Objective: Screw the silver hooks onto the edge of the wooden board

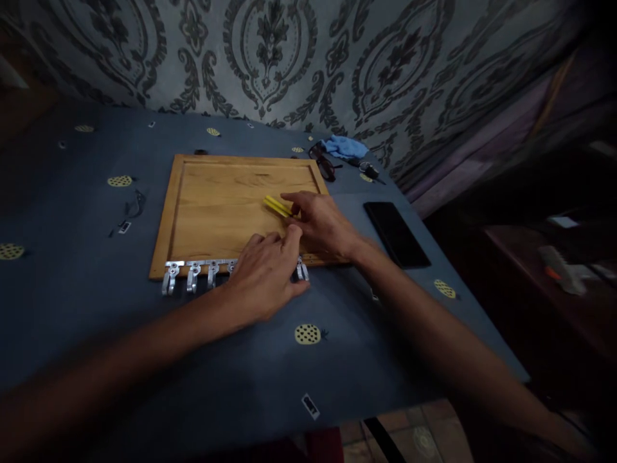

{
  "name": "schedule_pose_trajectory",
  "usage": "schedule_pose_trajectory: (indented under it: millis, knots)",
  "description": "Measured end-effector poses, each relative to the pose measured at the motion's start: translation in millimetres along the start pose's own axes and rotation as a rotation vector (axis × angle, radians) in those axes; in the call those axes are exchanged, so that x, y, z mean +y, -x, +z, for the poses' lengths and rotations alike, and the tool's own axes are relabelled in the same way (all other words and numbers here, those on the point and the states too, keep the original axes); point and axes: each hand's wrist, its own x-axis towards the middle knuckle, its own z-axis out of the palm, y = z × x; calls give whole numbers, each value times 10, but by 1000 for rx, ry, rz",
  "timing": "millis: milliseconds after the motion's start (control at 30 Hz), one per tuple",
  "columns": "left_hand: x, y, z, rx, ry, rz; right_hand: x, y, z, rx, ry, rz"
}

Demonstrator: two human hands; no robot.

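A framed wooden board (226, 206) lies flat on the table. Along its near edge runs a metal hook rail (193, 265) with several silver hooks hanging over the edge. My left hand (267, 273) lies palm down across the rail, fingers apart, and covers some of the hooks. Just beyond it my right hand (321, 218) is over the board's right part, with thumb and fingers closed about one end of a slim yellow tool (276, 205). The tool's far end points left; its other end is hidden by the fingers, so its exact kind does not show.
A black phone (396, 234) lies right of the board. Behind the board's right corner are sunglasses (326, 166), a blue cloth (346, 147) and keys (369, 170). The blue tablecloth (96, 296) has pineapple prints. A patterned wall covering (270, 58) rises behind the table.
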Motion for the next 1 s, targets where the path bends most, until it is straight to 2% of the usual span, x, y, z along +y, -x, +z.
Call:
schedule_pose_trajectory:
  millis: [100,167,233,333,433,567,767,1000]
  knots:
    - [-14,0,6,5,1,19,-3,160,-142,278,-95,54]
    - [-31,-2,17,13,3,36,-97,304,-247,503,-266,125]
    - [-50,-4,27,20,0,49,-256,464,-312,615,-463,186]
    - [-68,-2,40,19,-2,60,-499,688,-295,775,-587,190]
    - [-71,-1,50,18,-2,58,-623,824,-197,825,-608,201]
    - [-72,-2,66,44,17,60,-623,874,-117,858,-530,210]
    - [-63,-6,78,42,18,64,-618,898,-129,785,-527,195]
    - [-55,0,48,19,11,60,-645,899,-124,771,-469,162]
